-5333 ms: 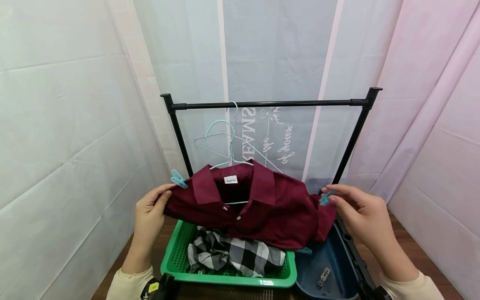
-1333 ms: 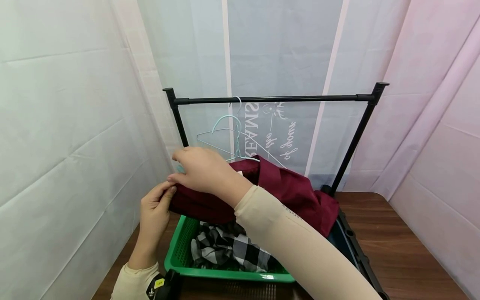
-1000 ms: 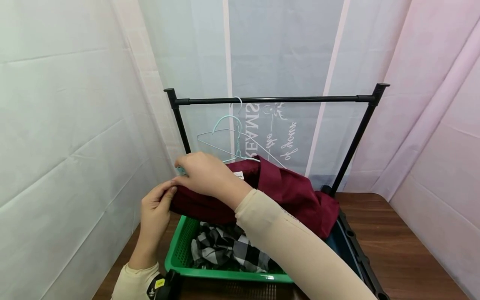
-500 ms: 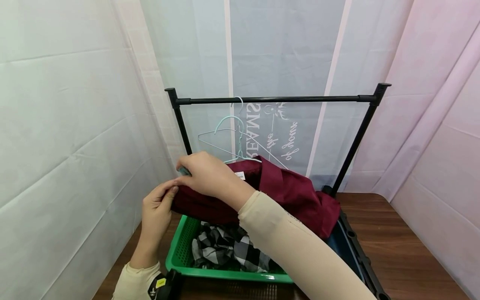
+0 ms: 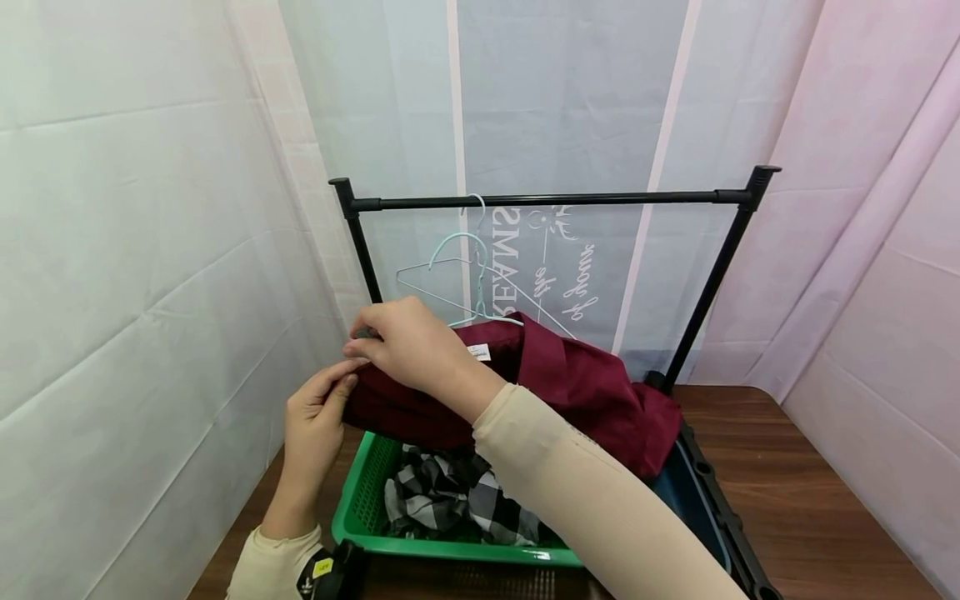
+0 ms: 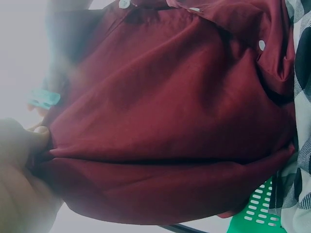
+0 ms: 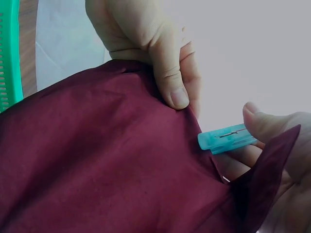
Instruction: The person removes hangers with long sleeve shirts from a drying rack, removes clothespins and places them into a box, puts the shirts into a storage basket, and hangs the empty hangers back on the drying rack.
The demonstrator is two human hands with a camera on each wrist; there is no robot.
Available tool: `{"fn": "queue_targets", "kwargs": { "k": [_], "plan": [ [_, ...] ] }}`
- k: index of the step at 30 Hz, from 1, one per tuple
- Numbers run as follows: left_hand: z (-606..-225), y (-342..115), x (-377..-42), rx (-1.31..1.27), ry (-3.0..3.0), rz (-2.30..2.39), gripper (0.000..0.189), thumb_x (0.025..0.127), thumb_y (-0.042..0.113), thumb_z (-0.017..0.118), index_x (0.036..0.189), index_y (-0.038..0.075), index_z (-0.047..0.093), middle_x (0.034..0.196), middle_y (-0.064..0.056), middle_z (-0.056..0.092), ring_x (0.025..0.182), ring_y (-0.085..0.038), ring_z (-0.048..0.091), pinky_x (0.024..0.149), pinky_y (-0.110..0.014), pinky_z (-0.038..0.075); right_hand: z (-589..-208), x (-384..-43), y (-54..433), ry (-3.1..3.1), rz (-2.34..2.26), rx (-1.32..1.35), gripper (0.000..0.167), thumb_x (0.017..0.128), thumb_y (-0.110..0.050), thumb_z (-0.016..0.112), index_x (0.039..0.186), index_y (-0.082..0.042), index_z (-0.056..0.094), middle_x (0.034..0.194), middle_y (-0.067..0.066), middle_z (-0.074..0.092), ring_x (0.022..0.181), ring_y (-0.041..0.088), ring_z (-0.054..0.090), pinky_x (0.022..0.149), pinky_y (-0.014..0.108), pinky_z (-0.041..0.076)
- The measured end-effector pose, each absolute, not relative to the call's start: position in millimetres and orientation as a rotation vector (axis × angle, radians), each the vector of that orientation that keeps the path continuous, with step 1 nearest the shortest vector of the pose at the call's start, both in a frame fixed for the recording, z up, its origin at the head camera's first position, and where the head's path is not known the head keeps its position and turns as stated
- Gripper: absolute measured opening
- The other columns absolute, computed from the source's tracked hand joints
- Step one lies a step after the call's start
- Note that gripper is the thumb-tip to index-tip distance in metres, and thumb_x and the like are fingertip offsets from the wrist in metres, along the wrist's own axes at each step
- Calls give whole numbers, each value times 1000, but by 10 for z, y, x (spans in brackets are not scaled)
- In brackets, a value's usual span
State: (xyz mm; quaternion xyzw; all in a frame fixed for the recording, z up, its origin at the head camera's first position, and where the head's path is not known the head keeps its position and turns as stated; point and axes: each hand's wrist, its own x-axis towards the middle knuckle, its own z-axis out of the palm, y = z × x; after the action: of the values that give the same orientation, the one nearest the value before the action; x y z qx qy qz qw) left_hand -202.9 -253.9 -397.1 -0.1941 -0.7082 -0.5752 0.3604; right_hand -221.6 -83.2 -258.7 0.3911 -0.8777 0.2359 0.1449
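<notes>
A maroon shirt (image 5: 585, 392) sits on a light blue wire hanger (image 5: 480, 315), spread above a green basket. My left hand (image 5: 313, 417) pinches the shirt's left shoulder edge between thumb and fingers, which the right wrist view shows closely. Crossing over to that same shoulder, my right hand (image 5: 420, 346) holds a light blue clothespin (image 7: 226, 138) by its rear end. The clothespin's front end lies at the shirt's edge, just beside my left thumb. In the head view my right hand hides most of the clothespin and part of the collar.
A black rack bar (image 5: 600, 199) stands behind, with another thin wire hanger (image 5: 431, 265) on it. The green basket (image 5: 356, 500) holds a black-and-white checked garment (image 5: 427, 496). A dark blue bin (image 5: 693, 500) stands at right on the wooden table (image 5: 810, 475).
My right hand, earlier pinching a clothespin at the shirt's right side, has crossed to the clothespin on the left shoulder. Over the last second it barely moves; my left hand keeps its pinch.
</notes>
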Motion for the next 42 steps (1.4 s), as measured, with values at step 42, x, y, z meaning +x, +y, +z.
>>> {"fn": "queue_targets", "kwargs": {
  "k": [42],
  "plan": [
    [-3980,-2516,-2024,-390,-1861,-1452,20,101,7,64,115,8,77,108,-4,75,94,-8,67,76,-16,51,-2491,-1639,-38,-2235,804,1226,22,95,-25,77,115,-15,73,97,-8,69,79,4,56,70,20,49]
  ]
}}
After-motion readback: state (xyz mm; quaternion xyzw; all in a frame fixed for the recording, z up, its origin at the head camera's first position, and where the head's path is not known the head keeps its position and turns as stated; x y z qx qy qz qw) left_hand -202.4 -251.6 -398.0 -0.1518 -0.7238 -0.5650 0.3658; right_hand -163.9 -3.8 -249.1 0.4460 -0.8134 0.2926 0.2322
